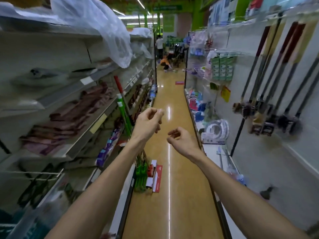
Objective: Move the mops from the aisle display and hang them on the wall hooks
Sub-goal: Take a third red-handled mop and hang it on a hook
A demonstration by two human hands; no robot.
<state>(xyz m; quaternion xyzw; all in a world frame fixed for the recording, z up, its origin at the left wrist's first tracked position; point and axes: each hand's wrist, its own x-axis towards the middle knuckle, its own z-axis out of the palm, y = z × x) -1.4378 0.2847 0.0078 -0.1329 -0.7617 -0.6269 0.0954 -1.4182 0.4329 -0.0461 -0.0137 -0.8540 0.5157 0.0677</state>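
Note:
Mops lean against the left shelving in the aisle: green-handled ones with green heads on the floor, and a red-handled one with a red and white head. My left hand hovers just right of the green handles, fingers loosely curled, holding nothing. My right hand hangs lower in mid-aisle, also loosely curled and empty. Several mops hang head-down on the right wall panel.
Shelves with folded cloths line the left. Racks of packaged goods and a low shelf line the right. The glossy floor runs ahead. People are at the far end of the aisle.

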